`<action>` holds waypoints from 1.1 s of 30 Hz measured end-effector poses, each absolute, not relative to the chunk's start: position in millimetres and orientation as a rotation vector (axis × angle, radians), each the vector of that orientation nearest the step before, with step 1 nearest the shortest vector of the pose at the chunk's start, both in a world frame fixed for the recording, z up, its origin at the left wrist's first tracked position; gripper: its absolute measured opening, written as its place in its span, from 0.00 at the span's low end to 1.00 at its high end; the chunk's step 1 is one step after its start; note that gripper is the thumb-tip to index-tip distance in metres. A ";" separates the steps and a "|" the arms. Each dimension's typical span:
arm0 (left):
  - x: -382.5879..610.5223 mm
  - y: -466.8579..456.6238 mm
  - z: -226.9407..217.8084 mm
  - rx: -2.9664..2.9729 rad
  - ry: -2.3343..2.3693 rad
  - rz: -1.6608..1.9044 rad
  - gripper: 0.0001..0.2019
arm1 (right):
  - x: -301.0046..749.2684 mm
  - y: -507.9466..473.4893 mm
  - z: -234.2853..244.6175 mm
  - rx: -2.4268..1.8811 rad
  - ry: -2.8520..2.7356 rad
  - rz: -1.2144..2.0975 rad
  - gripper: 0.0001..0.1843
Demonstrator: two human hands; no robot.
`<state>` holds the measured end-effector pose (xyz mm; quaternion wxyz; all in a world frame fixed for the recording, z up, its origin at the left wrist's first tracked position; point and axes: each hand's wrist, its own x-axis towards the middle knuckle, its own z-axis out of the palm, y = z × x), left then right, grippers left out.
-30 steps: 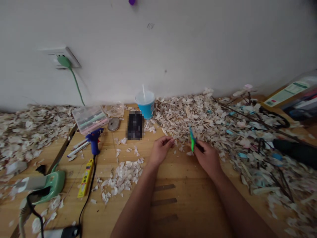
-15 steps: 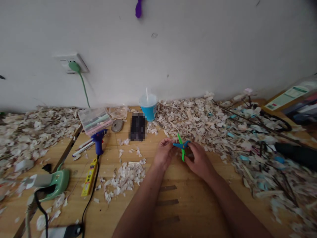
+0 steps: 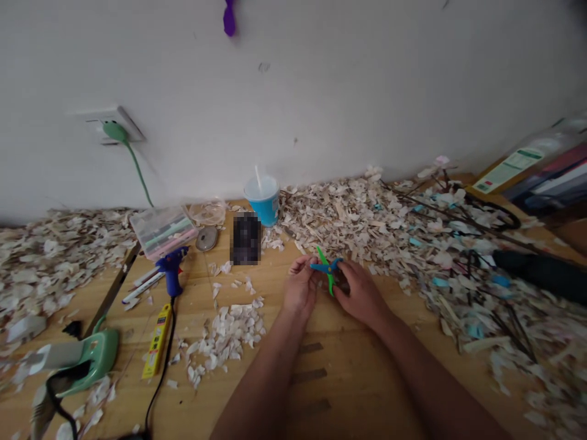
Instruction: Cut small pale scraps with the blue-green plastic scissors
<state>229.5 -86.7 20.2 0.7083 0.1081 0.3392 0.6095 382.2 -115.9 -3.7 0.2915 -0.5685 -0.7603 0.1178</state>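
My right hand (image 3: 358,290) grips the handles of a pair of scissors (image 3: 329,267), one half blue and the other green. Their blades are spread apart and point toward my left hand (image 3: 299,284). The fingers of that hand are pinched together right by the blue blade tip; what they hold is too small to make out. Below and to the left of my hands lies a small pile of pale, petal-like flakes (image 3: 229,336) on the wooden table (image 3: 358,385).
A blue cup (image 3: 263,205) with a straw stands by the wall. Leftward are a blue glue gun (image 3: 172,272), a yellow box (image 3: 157,342), a clear case of pens (image 3: 162,232) and a green power strip (image 3: 98,360). Heaped pale scraps (image 3: 339,211) and dark twigs (image 3: 477,226) cover the right side.
The view has shifted slightly to the right, so things appear further left. Both hands remain close together, and the scissors still stand spread in my right hand.
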 end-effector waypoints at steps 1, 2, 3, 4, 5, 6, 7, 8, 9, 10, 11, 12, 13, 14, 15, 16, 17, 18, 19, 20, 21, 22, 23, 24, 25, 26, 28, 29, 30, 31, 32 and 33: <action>229.6 -86.8 21.1 0.249 0.758 1.355 0.17 | 382.6 -115.9 -3.8 -1.515 -2.021 0.321 0.25; 229.6 -86.8 21.8 0.257 0.760 1.357 0.17 | 383.1 -115.8 -4.0 -1.514 -2.017 0.332 0.24; 229.7 -86.7 22.3 0.269 0.760 1.355 0.16 | 383.5 -115.7 -4.3 -1.514 -2.013 0.343 0.24; 229.7 -86.6 22.4 0.283 0.760 1.350 0.16 | 384.0 -115.7 -4.5 -1.515 -2.007 0.350 0.24; 229.7 -86.5 22.1 0.303 0.760 1.341 0.15 | 384.5 -115.7 -4.8 -1.516 -2.001 0.353 0.24; 229.6 -86.4 21.5 0.329 0.760 1.333 0.15 | 384.9 -115.7 -4.9 -1.514 -1.998 0.355 0.23; 229.5 -86.1 20.5 0.359 0.762 1.326 0.15 | 385.3 -115.8 -4.9 -1.511 -1.997 0.356 0.23; 229.2 -85.9 19.2 0.389 0.767 1.324 0.15 | 385.7 -115.9 -4.8 -1.506 -1.998 0.355 0.23; 228.9 -85.5 17.6 0.416 0.775 1.326 0.15 | 386.1 -116.0 -4.6 -1.499 -2.003 0.354 0.22; 228.5 -85.0 15.8 0.443 0.786 1.327 0.15 | 386.5 -116.0 -4.4 -1.492 -2.010 0.356 0.22; 228.1 -84.5 13.8 0.469 0.799 1.325 0.14 | 386.8 -116.0 -4.1 -1.488 -2.016 0.359 0.21; 227.6 -84.0 11.9 0.492 0.814 1.321 0.14 | 387.0 -115.9 -4.0 -1.487 -2.020 0.360 0.21; 227.2 -83.5 10.1 0.513 0.828 1.315 0.14 | 387.1 -115.8 -3.9 -1.489 -2.023 0.361 0.21; 226.8 -83.0 8.5 0.532 0.840 1.311 0.14 | 387.3 -115.6 -3.9 -1.489 -2.025 0.361 0.21; 226.4 -82.7 7.3 0.545 0.847 1.307 0.14 | 387.4 -115.5 -3.9 -1.487 -2.025 0.360 0.20; 226.1 -82.4 6.5 0.551 0.850 1.305 0.13 | 387.5 -115.4 -4.0 -1.483 -2.025 0.358 0.20; 225.8 -82.2 6.0 0.552 0.850 1.304 0.13 | 387.6 -115.3 -4.1 -1.477 -2.024 0.356 0.20; 225.6 -82.0 5.9 0.551 0.850 1.301 0.13 | 387.8 -115.2 -4.2 -1.472 -2.026 0.356 0.20; 225.5 -81.9 6.0 0.551 0.849 1.299 0.13 | 388.0 -115.1 -4.2 -1.470 -2.030 0.357 0.20; 225.4 -81.8 6.2 0.552 0.848 1.301 0.13 | 388.2 -115.1 -4.1 -1.472 -2.035 0.359 0.20; 225.3 -81.8 6.4 0.555 0.847 1.305 0.13 | 388.4 -115.1 -4.0 -1.474 -2.042 0.361 0.19; 225.3 -81.8 6.6 0.559 0.848 1.311 0.13 | 388.7 -115.0 -3.8 -1.475 -2.050 0.362 0.19; 225.4 -81.9 6.7 0.561 0.851 1.318 0.13 | 388.9 -115.0 -3.6 -1.475 -2.057 0.361 0.19; 225.5 -82.1 6.7 0.563 0.851 1.323 0.12 | 389.1 -115.0 -3.5 -1.473 -2.063 0.360 0.19; 225.7 -82.3 6.6 0.565 0.848 1.325 0.12 | 389.4 -115.0 -3.4 -1.473 -2.063 0.357 0.19; 226.0 -82.6 6.6 0.568 0.844 1.325 0.11 | 389.6 -115.0 -3.5 -1.472 -2.061 0.354 0.18; 226.7 -83.0 6.3 0.573 0.836 1.321 0.11 | 390.1 -115.2 -3.6 -1.480 -2.051 0.352 0.18; 227.0 -83.1 6.0 0.574 0.835 1.320 0.11 | 390.3 -115.2 -3.6 -1.485 -2.045 0.356 0.18; 227.2 -83.1 5.7 0.576 0.840 1.321 0.10 | 390.5 -115.2 -3.5 -1.491 -2.037 0.361 0.18; 227.2 -82.9 5.2 0.580 0.847 1.324 0.10 | 390.6 -115.2 -3.3 -1.496 -2.033 0.368 0.17; 227.2 -82.7 4.7 0.585 0.852 1.325 0.10 | 390.6 -115.0 -2.9 -1.499 -2.032 0.375 0.17; 227.1 -82.3 4.2 0.592 0.858 1.328 0.10 | 390.6 -114.8 -2.3 -1.500 -2.031 0.381 0.16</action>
